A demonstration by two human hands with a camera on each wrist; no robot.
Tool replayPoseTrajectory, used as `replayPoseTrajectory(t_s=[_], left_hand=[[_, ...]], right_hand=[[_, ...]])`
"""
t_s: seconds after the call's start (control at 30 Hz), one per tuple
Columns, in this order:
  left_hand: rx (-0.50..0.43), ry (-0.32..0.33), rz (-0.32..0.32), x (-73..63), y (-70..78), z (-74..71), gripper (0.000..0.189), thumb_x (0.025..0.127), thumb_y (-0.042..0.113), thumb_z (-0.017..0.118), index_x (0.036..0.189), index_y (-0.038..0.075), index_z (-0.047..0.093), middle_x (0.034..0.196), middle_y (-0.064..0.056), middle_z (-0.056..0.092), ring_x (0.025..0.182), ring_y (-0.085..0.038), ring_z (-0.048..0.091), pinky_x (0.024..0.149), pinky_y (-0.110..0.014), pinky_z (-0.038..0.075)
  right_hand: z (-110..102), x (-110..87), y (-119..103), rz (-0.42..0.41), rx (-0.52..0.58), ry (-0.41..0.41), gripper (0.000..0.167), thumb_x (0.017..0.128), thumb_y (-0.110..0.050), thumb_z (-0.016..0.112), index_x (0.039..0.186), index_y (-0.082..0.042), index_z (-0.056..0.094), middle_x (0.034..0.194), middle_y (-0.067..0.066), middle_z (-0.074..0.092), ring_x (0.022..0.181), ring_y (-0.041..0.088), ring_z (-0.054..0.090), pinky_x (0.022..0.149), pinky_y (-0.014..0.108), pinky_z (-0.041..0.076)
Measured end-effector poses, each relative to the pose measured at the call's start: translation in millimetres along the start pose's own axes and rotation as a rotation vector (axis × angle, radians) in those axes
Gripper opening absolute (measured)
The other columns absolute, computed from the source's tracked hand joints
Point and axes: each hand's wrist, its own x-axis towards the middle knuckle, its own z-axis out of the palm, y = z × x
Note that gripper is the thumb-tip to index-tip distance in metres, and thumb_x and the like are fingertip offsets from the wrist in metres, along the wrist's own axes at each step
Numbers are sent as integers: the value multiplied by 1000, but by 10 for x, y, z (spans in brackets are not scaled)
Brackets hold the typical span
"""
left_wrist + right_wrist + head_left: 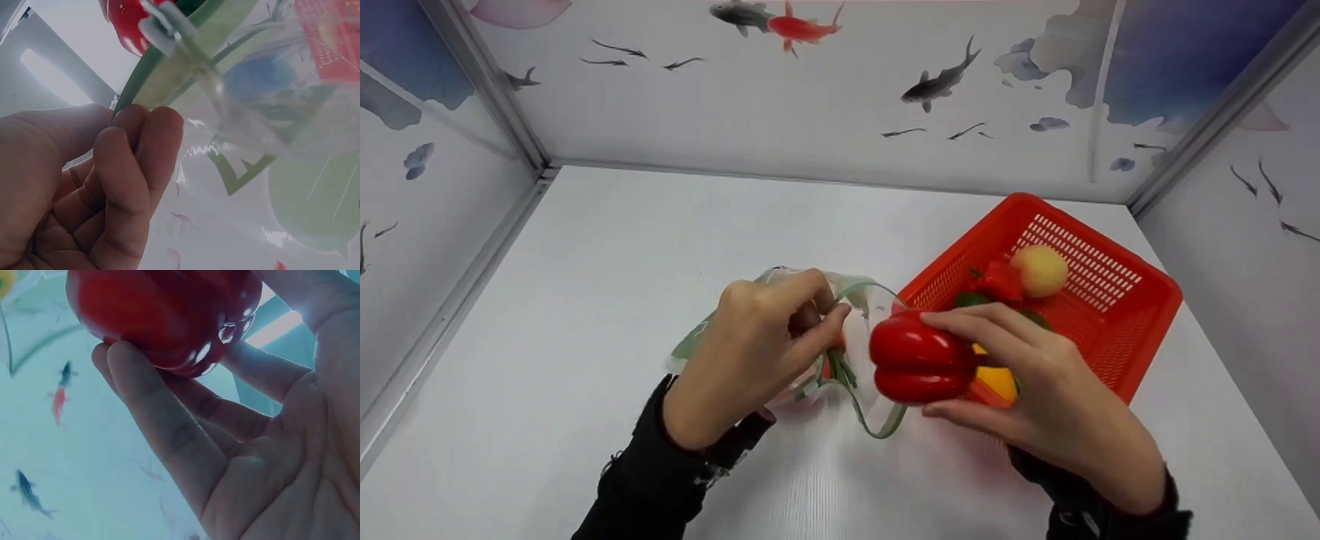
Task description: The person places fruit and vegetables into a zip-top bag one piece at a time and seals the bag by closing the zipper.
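Fingers of the left hand [757, 330] are pinching a clear bag [315, 202]; at three o'clock, the right hand [1057, 397] is gripping a red pepper [919, 360], a basket [1151, 326] sitting at its two o'clock.

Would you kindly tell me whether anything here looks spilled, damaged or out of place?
Nothing visible looks spilled or damaged. The only oddity is the red basket, turned askew to the edges of the white table; the red pepper in the right hand looks whole.
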Motion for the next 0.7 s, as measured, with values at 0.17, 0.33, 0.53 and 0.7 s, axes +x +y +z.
replayPoseTrajectory(t_s=[0.17,0.33,0.53,0.7], left_hand=[[8,1,1,-14,-6,-19,13,97,3,73,86,5,66,68,-6,67,56,-9,59,56,-16,54],[30,22,23,-25,-8,-24,14,96,1,72,84,5,64,66,-4,64,55,-8,56,53,-17,52],[23,35,38,-42,-1,-22,18,95,0,71,81,7,62,65,-2,60,55,-6,53,50,-18,45],[45,45,62,-47,0,-29,19,95,1,73,81,7,62,66,-2,59,58,-8,52,52,-19,44]], right_hand=[[274,173,-73,-72,-72,-59,80,83,-34,93,153,-22,58,139,5,67,115,18,74,88,36,66],[595,353,-86,-109,-168,-71,73,88,-38,88,151,-15,58,139,11,66,110,21,76,91,34,65],[996,529,-79,-179,-264,-125,66,91,-30,86,145,-10,55,133,12,62,111,24,67,94,32,64],[1222,659,-134,-199,-375,-229,69,93,-22,84,147,-6,44,131,10,59,116,22,58,104,28,59]])
